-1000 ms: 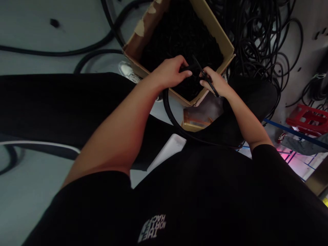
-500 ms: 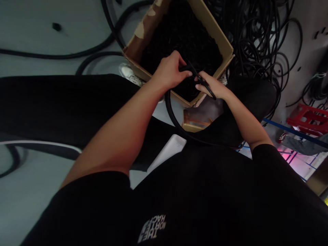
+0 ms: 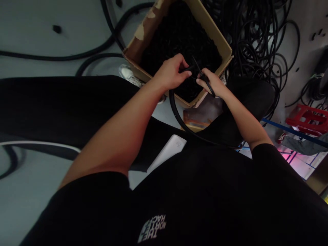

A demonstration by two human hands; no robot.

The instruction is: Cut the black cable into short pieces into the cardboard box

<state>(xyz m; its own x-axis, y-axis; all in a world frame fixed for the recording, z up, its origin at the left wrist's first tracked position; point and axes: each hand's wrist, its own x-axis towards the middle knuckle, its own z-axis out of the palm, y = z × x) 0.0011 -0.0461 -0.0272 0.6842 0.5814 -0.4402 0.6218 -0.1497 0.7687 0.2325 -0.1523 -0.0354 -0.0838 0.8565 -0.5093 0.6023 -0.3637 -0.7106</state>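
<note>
Holding tube and scissors, shirt lettered "NORTH"

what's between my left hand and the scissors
The hose end, poking out of your left hand toward the scissors, in the head view; whether hose and scissors touch is unclear.

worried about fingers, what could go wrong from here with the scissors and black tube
The scissors in the right hand are close to the left hand, so a slip might nick it. The black tube curves from there toward the lap and could spring from that grip. If dropped, the scissors might get lost among dark pieces in the cardboard box.
</note>
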